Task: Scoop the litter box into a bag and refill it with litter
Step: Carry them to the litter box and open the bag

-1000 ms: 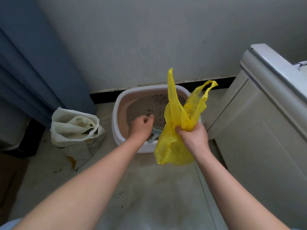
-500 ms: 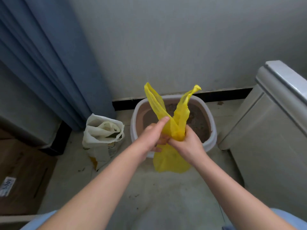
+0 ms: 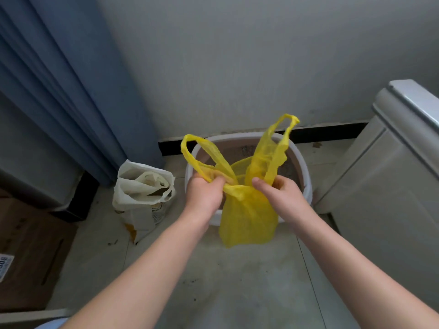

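A thin yellow plastic bag (image 3: 248, 222) hangs in front of the white litter box (image 3: 301, 162), which stands on the floor against the wall with brown-grey litter inside. My left hand (image 3: 204, 195) grips the bag's left rim near its handle. My right hand (image 3: 282, 193) pinches the right rim. The two handles stick up and the mouth is pulled apart between my hands. The scoop is hidden behind the bag and hands.
A white litter sack (image 3: 145, 195) with its top open stands on the floor left of the box. A blue curtain (image 3: 59, 86) hangs at the left, a grey cabinet (image 3: 389, 186) stands at the right, and a cardboard box (image 3: 26, 257) lies at lower left.
My left hand left the litter box and took hold of the bag's left rim. Both hands then pulled apart, spreading the bag's mouth. The view shifted so the box sits more central.
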The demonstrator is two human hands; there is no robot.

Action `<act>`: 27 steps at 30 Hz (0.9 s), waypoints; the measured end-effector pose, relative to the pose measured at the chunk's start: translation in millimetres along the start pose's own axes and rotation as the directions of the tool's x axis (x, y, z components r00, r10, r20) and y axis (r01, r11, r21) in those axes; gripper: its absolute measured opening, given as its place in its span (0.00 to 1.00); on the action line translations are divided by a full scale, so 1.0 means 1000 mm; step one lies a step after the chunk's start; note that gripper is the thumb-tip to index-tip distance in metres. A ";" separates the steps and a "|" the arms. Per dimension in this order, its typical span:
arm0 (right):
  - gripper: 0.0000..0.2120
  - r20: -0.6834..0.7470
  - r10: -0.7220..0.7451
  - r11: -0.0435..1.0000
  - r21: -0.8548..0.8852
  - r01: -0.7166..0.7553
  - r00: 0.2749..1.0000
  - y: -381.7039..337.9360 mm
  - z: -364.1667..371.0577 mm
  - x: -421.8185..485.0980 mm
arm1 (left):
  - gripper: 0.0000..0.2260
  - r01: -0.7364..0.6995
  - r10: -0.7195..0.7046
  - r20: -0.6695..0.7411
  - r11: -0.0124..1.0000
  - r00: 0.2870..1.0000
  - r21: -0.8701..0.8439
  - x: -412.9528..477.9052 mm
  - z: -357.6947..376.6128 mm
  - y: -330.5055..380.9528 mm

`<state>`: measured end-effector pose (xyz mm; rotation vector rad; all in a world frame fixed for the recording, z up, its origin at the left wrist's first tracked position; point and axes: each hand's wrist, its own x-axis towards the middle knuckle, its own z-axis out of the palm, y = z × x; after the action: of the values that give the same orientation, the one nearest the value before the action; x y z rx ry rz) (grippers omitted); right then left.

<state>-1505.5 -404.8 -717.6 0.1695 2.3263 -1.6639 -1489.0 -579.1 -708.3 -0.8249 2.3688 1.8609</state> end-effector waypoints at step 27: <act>0.29 -0.090 -0.239 0.681 -0.725 0.101 0.967 -0.004 -0.006 0.007 | 0.13 0.438 -0.303 0.339 0.771 0.891 -0.463 0.007 -0.005 0.007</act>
<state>-1514.6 -401.4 -714.1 -0.0736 3.0180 -0.6818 -1496.9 -585.7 -702.6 -0.9380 1.4111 2.2855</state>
